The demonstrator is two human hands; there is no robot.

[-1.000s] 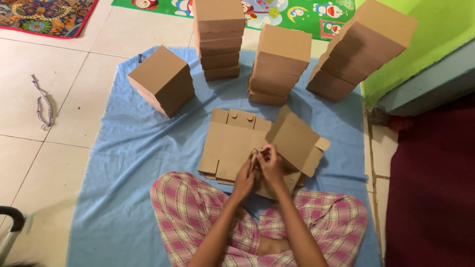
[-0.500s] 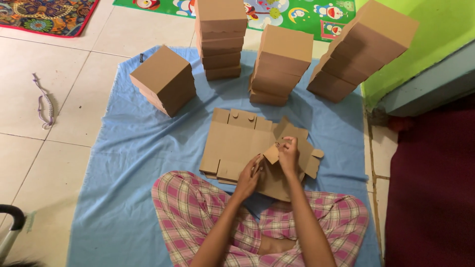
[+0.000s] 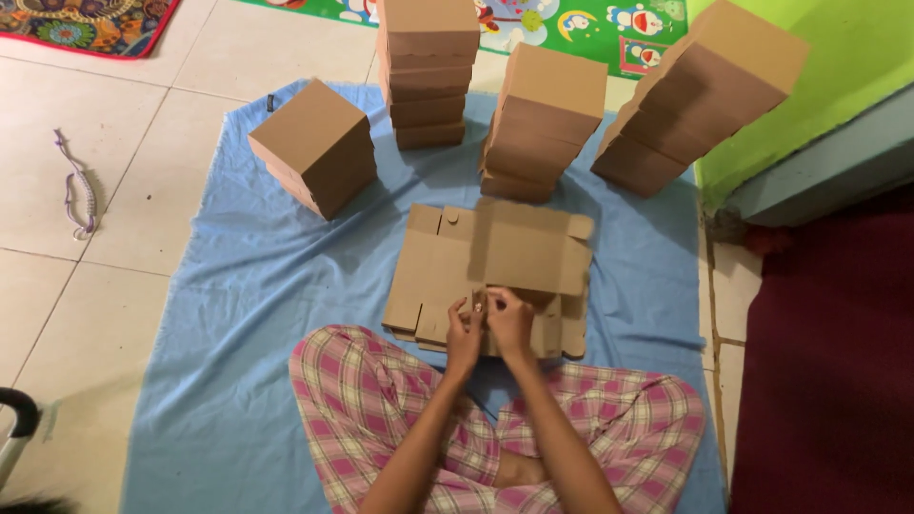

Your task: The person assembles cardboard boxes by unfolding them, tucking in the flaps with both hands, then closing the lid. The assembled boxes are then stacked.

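I am pinching a small tab at the near edge of the flat cardboard box blank (image 3: 495, 262) with both left hand (image 3: 464, 333) and right hand (image 3: 509, 319), fingers closed together on it. The blank is extending away from my hands, long axis crosswise, right hand slightly nearer its centre.

Raised flap (image 3: 528, 249) now folded flat over cardboard.

both hands (image 3: 490, 324) on a part-folded cardboard box (image 3: 505, 271)
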